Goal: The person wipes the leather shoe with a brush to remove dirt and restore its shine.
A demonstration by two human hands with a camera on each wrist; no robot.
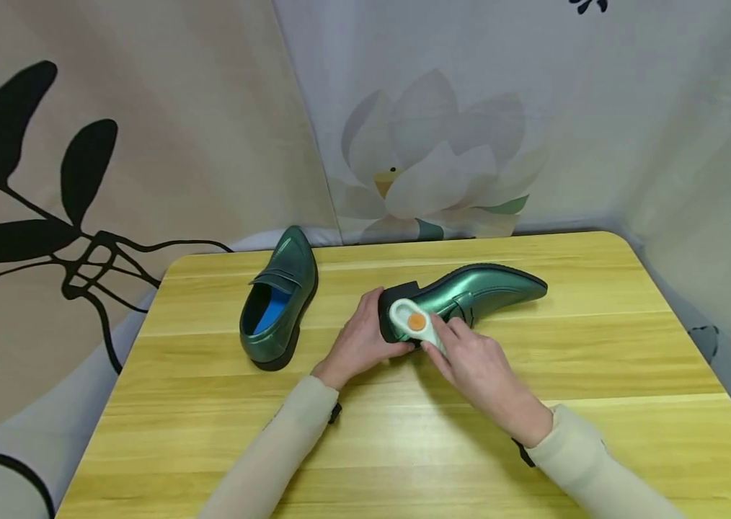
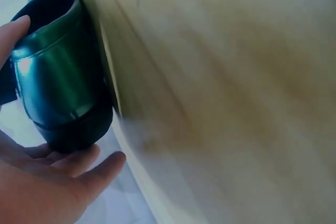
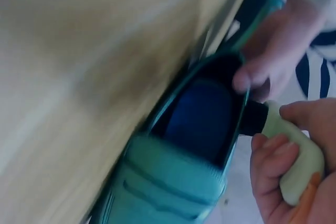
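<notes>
A shiny green loafer (image 1: pixel 495 285) lies on its side on the table, toe to the right. My left hand (image 1: pixel 365 331) grips it by the heel; in the left wrist view the thumb is at the rim of the opening and the fingers are around the dark heel. My right hand (image 1: pixel 479 360) holds a pale shoe brush (image 1: pixel 412 321) with an orange disc against the shoe's side, near the heel. In the right wrist view, the brush's black end (image 3: pixel 254 118) meets the outer wall of the loafer, whose blue insole (image 3: pixel 202 116) shows.
A matching green loafer (image 1: pixel 298 277) stands upright to the left, toe toward the back edge. Both shoes are on a yellow wooden table (image 1: pixel 404 447). Printed cloth (image 1: pixel 210 144) hangs behind the table and along its sides.
</notes>
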